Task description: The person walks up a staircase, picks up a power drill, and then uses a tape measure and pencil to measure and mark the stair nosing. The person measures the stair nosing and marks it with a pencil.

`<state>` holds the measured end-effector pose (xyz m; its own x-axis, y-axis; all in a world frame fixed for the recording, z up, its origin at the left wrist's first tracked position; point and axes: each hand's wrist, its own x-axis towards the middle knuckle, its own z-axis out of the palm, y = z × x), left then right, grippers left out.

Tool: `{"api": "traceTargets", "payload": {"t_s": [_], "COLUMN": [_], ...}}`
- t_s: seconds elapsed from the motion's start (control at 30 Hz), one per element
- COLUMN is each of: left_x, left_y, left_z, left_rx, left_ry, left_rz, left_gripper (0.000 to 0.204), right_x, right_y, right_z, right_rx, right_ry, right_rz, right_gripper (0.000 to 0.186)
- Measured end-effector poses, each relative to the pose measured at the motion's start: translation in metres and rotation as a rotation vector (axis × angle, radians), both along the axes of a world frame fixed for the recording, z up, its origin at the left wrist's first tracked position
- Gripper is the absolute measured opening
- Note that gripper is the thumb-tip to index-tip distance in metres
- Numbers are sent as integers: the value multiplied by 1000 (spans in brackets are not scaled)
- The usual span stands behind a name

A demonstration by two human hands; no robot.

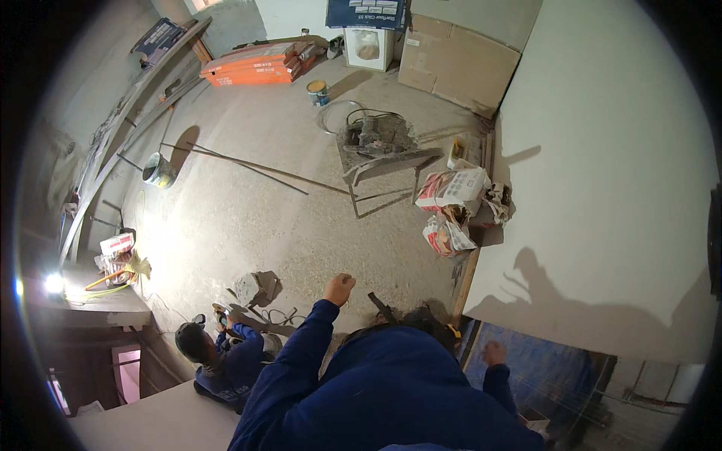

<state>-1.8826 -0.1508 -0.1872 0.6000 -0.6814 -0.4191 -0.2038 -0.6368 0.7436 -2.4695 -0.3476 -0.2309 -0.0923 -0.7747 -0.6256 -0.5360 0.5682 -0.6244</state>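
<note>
Curling into a fist with nothing visible inside, the left hand (340, 289) hangs apart from the dark object (383, 307) just to its right, whose handling seems not yet begun; the right hand's (494, 353) grip I cannot tell.

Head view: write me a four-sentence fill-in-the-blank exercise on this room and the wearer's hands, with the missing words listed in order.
1. In height within the picture, the left hand appears ____ than the right hand.
2. The sleeve on the left arm is dark ____.
3. The long flat boxes stacked on the floor are coloured ____.
4. The lit lamp shines near the picture's ____ edge.

Missing words: higher; blue; orange; left.
</note>
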Motion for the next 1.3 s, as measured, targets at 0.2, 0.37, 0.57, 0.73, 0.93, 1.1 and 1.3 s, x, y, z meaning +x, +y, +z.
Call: {"api": "traceTargets", "payload": {"t_s": [0.2, 0.37, 0.57, 0.73, 0.93, 1.1, 1.3], "left_x": [6, -1, 19, 122, 304, 387, 432], "left_y": [63, 138, 101, -49, -273, -432, -509], "left_z": [-50, -78, -16, 39, -13, -105, -196], "left_rx": [333, 579, 732, 591, 161, 257, 473], "left_ry": [14, 5, 229, -113, -363, -364, -722], "left_rz": [18, 145, 601, 438, 207, -198, -503], "left_gripper": [51, 48, 41, 34, 26, 34, 37], "right_x": [152, 302, 527, 690, 796, 808, 843], "right_y": [-139, -235, -431, -553, -569, -512, -532], "right_z": [80, 126, 122, 13, -122, -154, -170], "right_rx": [-240, -160, -220, -89, -209, -90, -152], "right_ry": [-121, -426, -623, -376, 43, 34, 63], "right_rz": [39, -58, 244, 633, 965, 1292, 1103], "right_gripper": [21, 22, 25, 24, 33, 38, 43]}}
